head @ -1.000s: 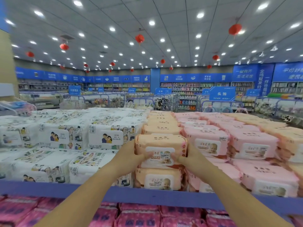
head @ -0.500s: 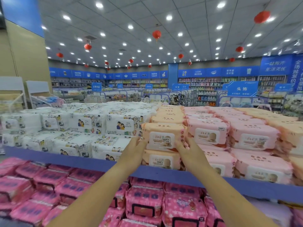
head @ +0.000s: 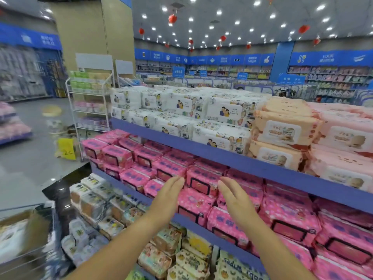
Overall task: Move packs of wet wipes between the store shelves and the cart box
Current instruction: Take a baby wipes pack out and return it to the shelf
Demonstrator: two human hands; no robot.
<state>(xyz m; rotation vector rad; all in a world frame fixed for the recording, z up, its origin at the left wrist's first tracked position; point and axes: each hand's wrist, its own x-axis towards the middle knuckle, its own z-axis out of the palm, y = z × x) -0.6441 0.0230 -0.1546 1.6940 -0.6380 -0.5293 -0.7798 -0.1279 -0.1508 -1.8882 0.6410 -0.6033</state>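
The fingers (head: 177,182) of the left hand (head: 168,199) were straight and close together. Those of the right hand (head: 234,201) were the same, with the palms turned toward each other, a wide gap between them and nothing held. Beyond that gap lay a pink pack (head: 201,183) of wet wipes, in the upper layer on the middle shelf (head: 203,223). Whether either palm touched it could not be told, though both seemed just short of it.

The pack sat pressed against its neighbours on both sides and rested on another layer. Flat palms squeezing so soft a film-wrapped pack by its ends might well have slipped or buckled it. A hasty pull could have dragged the adjoining packs forward over the shelf's blue lip onto the mixed packs (head: 193,259) below. The top shelf edge (head: 262,167) hung just above, so lifting too high would likely have knocked the pack or the knuckles against it. The cart box (head: 18,235) stood well apart at the lower left, blurred. The carry would have needed a turn, and a loose hold could have let the pack fall on the way.
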